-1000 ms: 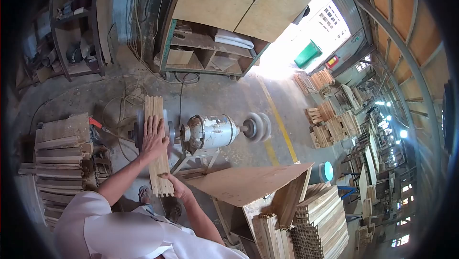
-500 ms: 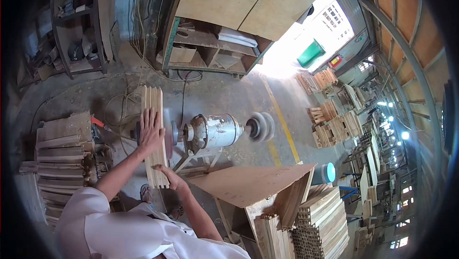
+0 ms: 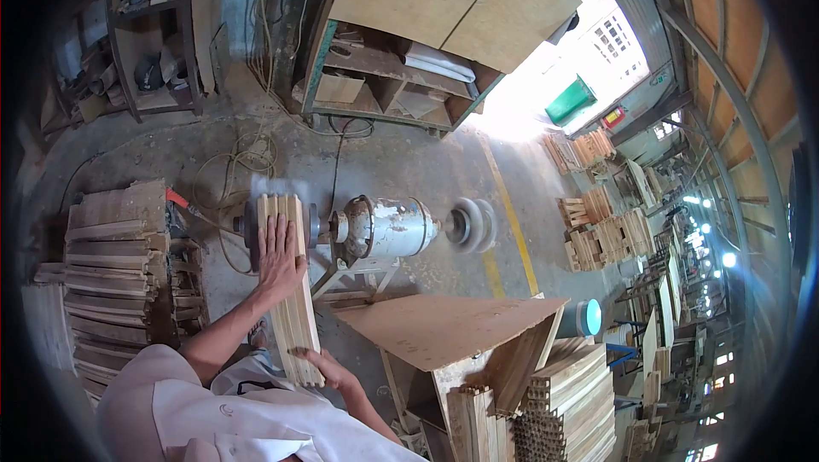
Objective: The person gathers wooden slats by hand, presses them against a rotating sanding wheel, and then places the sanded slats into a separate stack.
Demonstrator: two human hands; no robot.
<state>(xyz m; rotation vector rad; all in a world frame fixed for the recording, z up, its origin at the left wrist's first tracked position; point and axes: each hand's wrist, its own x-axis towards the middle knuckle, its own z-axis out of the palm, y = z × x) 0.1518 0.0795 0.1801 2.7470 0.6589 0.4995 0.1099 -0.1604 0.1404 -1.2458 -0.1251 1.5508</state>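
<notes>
Several pale wooden strips [image 3: 300, 325] lie side by side as a long grooved bundle, pointing away from me. My left hand [image 3: 281, 257] rests flat on top of them, fingers stretched forward. At the near end, my right hand [image 3: 328, 370] grips the strips, its thumb on the upper face and its other fingers partly hidden. The far end of the strips lies over a spinning wheel [image 3: 312, 225], mostly covered by the wood and blurred. This wheel sits on the left shaft of a worn, paint-chipped motor [image 3: 388, 227] on a metal stand.
A second blurred wheel [image 3: 469, 226] turns on the motor's right side. Stacked wood strips [image 3: 111, 291] stand at my left. To my right are a brown board [image 3: 444, 325] on a box and more stacked strips [image 3: 580, 402]. A cabinet [image 3: 384, 87] and a hose [image 3: 230, 163] lie beyond.
The wooden strips have come back toward my body, both hands moving with them. Their far end now lies nearer to me, over the wheel. The camera view has shifted slightly.
</notes>
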